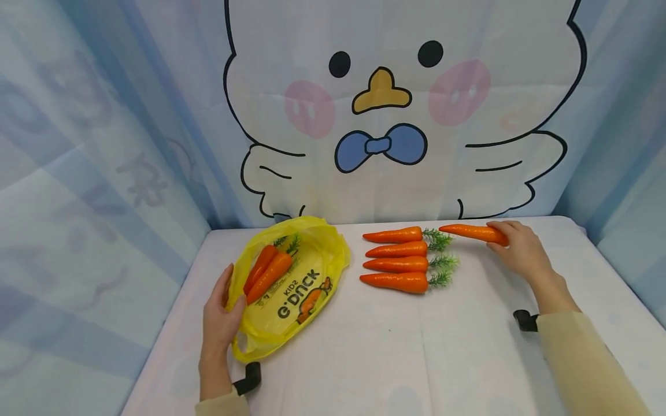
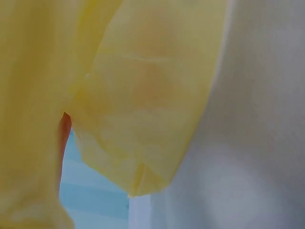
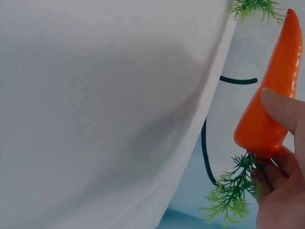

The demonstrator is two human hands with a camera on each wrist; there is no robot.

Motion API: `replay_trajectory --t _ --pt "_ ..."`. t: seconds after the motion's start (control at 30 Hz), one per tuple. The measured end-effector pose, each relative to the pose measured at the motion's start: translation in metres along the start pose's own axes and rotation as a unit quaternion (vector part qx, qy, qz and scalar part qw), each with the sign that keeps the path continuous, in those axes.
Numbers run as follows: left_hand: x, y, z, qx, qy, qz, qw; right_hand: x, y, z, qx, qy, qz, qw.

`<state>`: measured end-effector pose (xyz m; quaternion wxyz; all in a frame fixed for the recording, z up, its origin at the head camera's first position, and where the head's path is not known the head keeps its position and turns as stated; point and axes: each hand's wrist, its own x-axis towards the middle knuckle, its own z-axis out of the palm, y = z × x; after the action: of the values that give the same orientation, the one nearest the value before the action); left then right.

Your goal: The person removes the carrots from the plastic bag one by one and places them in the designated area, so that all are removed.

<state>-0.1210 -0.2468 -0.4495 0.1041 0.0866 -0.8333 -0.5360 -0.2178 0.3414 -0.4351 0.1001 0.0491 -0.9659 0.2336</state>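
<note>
My right hand (image 1: 520, 248) pinches an orange toy carrot (image 1: 470, 231) by its thick end, its tip pointing left. In the right wrist view the thumb lies across that carrot (image 3: 276, 86), and its green leafy top (image 3: 233, 191) hangs below the fingers. On the left, my left hand (image 1: 224, 318) holds the side rim of a yellow plastic bag (image 1: 322, 231), thumb on the near side and fingers round the outside. Two toy carrots (image 1: 270, 277) lie in the bag's mouth. Yellow film (image 2: 152, 119) fills much of the left wrist view and hides most of that hand.
Several toy carrots (image 1: 396, 264) lie in a stacked row mid-table, tips left and leaves right. The table has a white cloth (image 1: 364, 364). A curtain with a cartoon duck (image 1: 385, 190) hangs behind its back edge, and blue-white curtains (image 1: 104, 202) flank it.
</note>
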Motion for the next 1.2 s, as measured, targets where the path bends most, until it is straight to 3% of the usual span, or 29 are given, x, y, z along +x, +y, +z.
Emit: replay_trajectory --t 0.13,0.27,0.6,1.2 --pt "0.001 -0.001 -0.001 0.003 0.000 0.001 1.0000 0.004 0.010 -0.001 0.000 -0.024 0.036 0.9991" --pt "0.003 -0.001 -0.001 0.001 -0.001 -0.001 1.0000 0.006 0.020 0.000 -0.003 -0.041 0.047 0.9980" --pt "0.002 -0.002 -0.002 0.001 0.000 -0.002 1.0000 0.006 0.032 0.010 -0.011 -0.080 0.045 0.9957" --pt "0.000 -0.003 -0.001 0.010 0.003 0.004 0.9999 0.007 0.026 0.011 -0.039 -0.086 0.034 0.9950"
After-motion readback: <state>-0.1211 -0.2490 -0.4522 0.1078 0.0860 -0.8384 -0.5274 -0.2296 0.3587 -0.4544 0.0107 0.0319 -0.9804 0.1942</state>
